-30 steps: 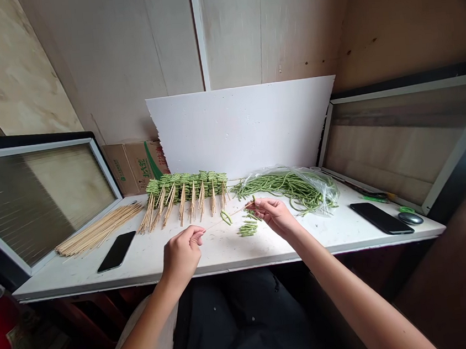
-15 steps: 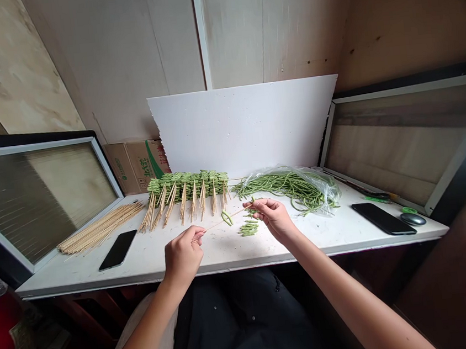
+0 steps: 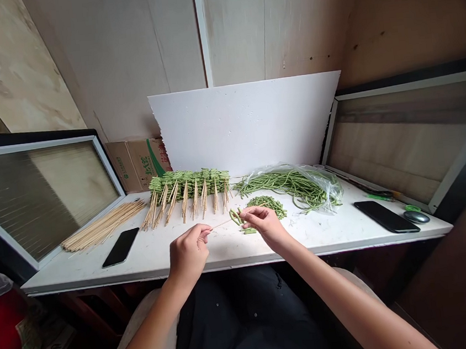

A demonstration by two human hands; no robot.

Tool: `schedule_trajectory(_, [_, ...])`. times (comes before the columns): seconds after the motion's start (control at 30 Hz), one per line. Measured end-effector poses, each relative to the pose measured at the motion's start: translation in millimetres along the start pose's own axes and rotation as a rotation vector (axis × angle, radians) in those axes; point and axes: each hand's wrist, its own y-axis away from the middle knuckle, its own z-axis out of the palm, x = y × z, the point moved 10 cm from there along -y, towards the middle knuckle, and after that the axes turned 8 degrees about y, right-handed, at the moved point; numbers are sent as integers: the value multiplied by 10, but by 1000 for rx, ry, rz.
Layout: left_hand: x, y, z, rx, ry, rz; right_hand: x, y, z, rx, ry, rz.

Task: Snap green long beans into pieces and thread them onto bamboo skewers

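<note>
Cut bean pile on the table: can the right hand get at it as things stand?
Likely yes: the cut bean pile lies just beyond the right hand, nothing between them, though its fingers are busy with the skewered bean.

Soft, even light; edges bow, corners dim.

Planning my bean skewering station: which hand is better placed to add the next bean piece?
Likely the right hand: it sits beside the cut long-bean pieces, while the left hand is occupied pinching the bare end of the bamboo skewer.
</note>
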Motion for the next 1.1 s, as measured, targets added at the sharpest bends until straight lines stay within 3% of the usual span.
schedule_trajectory(0.3, [99, 13, -13, 39, -36, 147, 12, 72, 87, -26, -17, 99])
schedule_trajectory(0.6, [-144, -42, 10, 23, 62, -39, -34, 82, 153, -104, -48, 77])
schedule_trajectory(0.83, [-170, -42, 37, 7, 131, -74, -51, 59, 141, -115, -26, 50])
schedule_trajectory(1.1, [-212, -46, 7, 30, 211, -111, -173, -21, -154, 63, -172, 22])
